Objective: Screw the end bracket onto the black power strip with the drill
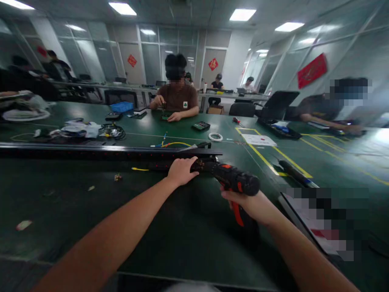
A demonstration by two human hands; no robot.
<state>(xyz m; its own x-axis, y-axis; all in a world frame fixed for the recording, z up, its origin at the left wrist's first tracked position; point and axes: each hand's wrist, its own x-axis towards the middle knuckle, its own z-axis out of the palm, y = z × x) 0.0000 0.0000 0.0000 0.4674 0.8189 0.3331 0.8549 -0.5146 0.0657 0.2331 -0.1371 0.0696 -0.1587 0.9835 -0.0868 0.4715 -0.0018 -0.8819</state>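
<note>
In the head view, the left hand [181,171] lies at the centre of the frame on the near side of a long black metal rail [106,152], its thumb and forefinger spread beside small brass-coloured parts [199,164]; whether it grips anything cannot be told. The rail runs from the left edge to just right of centre. The right hand [251,201], apart from the left and right of centre, is wrapped around the handle of a black-and-orange power drill [235,178], whose nose points left toward the brass-coloured parts; contact cannot be made out.

At upper left of centre sits a blue plastic basket [122,106], its contents too small to tell. At upper right, a black hard case [296,134] stands with its lid raised, a blue-and-white item [282,128] inside.

The dark green tabletop [170,243] fills the lower frame. A yellow wire [139,168] lies before the rail, a white ring-shaped roll [215,137] beyond its right end, and yellow tape lines [261,158] mark the right side. Across the table, a person in a brown shirt [179,97] handles a green circuit board [165,117]. Behind are glass partitions, red wall decorations [213,64] and bright ceiling panels [243,15].
</note>
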